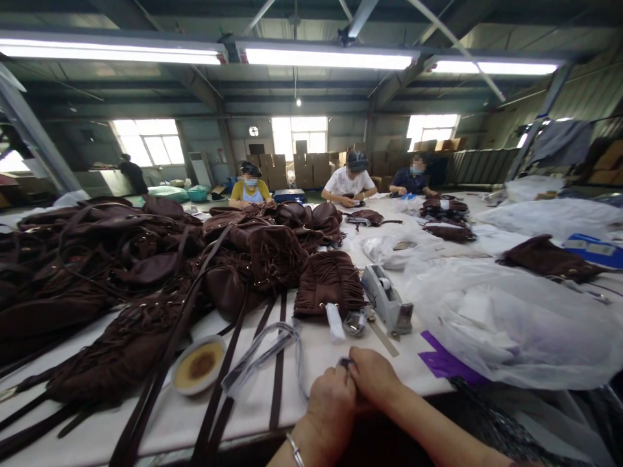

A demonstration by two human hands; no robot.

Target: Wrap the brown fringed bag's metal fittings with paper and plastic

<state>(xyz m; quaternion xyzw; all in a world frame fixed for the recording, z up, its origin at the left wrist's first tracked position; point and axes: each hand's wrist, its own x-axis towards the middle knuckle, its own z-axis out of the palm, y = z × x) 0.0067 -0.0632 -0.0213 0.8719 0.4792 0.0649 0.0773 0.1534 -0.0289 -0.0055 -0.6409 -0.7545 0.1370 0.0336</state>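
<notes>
At the near table edge my left hand point(331, 403) and my right hand point(374, 377) meet, fingers closed. A small dark piece point(346, 362) shows between the fingertips; its kind is too small to tell. A strap in clear plastic point(265, 350) lies left of them, and its end passes behind my left hand. Just beyond the hands is a brown fringed bag point(328, 282) with a white wrapped piece point(335, 321) hanging from it. Beside that sits a small plastic-wrapped metal item point(355, 322). A grey tape dispenser point(388, 299) stands to its right.
Brown bags and straps point(141, 253) are heaped across the left. A bowl of yellowish paste point(198, 365) stands among the straps. Clear plastic bags point(511, 318) and a purple strip point(450, 363) lie on the right. Several people point(349, 181) work at the far side.
</notes>
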